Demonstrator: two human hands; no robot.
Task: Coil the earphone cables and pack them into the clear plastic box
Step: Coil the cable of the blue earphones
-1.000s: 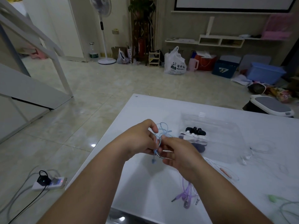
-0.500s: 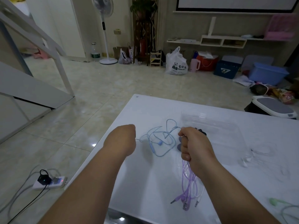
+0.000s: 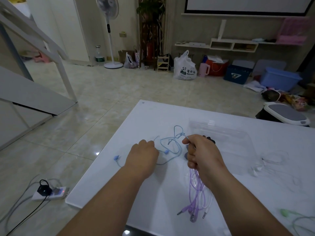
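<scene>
1. Hands are both over the near left part of the white table (image 3: pixel 153 116), apart, with the blue earphone cable (image 3: pixel 177 150) strung loose and tangled between them.
2. Left hand (image 3: pixel 142 157): back to camera, fingers curled under. The blue cable runs in at its right side and it grips the cable, but the fingertips are hidden. One blue earbud (image 3: pixel 116 157) lies left of the wrist, close to the table's left edge. The second earbud (image 3: pixel 166 151) lies just beside the knuckles.
3. Right hand (image 3: pixel 202 155): thumb and forefinger pinch the blue cable near its knotted part. The lower fingers are closed round a purple earphone cable (image 3: pixel 196 189) bundle that hangs from the fist to the tabletop, with its plug (image 3: pixel 180 212) toward the near edge.
4. Clear plastic box (image 3: pixel 238 138): on the table just behind the right hand. Black earphones (image 3: pixel 208 138) are at its left end, mostly hidden by the knuckles.
5. White earphones (image 3: pixel 259 167) lie by the box's near right corner. Green earphones (image 3: pixel 284 212) are at the near right of the table, cut by the frame.
6. Edges: the table's left edge runs diagonally from the far corner to the near left corner, and the left hand is inside it. Plain white tabletop shows from the blue cable to the far edge and between the forearms.
7. Floor left of the table: tiles, and a power strip (image 3: pixel 51 193) with a black plug and trailing cables near the table's near left corner. A pedestal fan (image 3: pixel 109 31) stands well apart by the far wall.
</scene>
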